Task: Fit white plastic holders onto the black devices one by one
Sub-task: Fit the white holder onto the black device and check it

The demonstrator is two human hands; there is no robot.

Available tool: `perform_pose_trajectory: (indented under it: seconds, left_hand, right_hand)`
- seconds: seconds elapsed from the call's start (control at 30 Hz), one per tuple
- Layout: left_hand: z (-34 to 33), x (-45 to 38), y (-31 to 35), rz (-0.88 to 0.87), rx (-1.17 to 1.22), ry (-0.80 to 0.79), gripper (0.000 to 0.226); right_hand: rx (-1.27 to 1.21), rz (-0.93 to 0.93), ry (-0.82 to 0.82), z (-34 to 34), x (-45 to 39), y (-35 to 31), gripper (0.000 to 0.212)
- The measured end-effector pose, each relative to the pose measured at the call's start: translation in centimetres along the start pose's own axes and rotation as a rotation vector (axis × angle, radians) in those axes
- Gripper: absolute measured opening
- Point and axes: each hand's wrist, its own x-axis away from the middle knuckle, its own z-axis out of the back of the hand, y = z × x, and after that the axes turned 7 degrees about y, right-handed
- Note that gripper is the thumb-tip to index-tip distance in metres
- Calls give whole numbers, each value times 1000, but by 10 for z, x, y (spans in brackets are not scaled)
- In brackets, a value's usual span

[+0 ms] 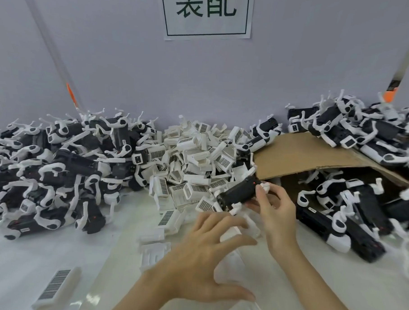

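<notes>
Fingers of the right hand point(272, 210) grip a black device point(238, 191) at one o'clock, tilted for fitting; the left hand point(203, 255) spreads open, reaching for a white holder point(233, 232).

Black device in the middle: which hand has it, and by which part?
The right hand pinches the black device at its near end, by a white fitting. The left hand is spread open over white holders, gripping nothing.
</notes>
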Motion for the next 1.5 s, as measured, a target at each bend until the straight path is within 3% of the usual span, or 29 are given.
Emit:
perform_pose_trajectory:
  seconds: [0.17,0.43,0.53,0.63,0.77,1.37,1.5]
  left_hand:
    - [-7,1,-7,43,-51,-194,71]
    - [2,5,-27,192,-111,-153,56]
    - [8,4,-26,232,-27,-133,50]
    - [9,4,-17,254,165,-192,71]
    - [2,3,-10,135,84,-316,97]
    - [-1,10,-25,235,69,-278,87]
    - [4,5,-32,215,-79,-163,72]
  right_hand:
    - [-122,-108,50,4,-6,-1,25]
    - [-218,-123,23,-3,0,-3,20]
    - [-208,-124,30,-3,0,-3,20]
    - [-206,-126,33,-2,-1,-2,21]
    - [-225,-133,31,-2,-1,-4,22]
    - [-187,-154,13,-3,5,-12,23]
    - [-224,-175,-9,-5,6,-13,25]
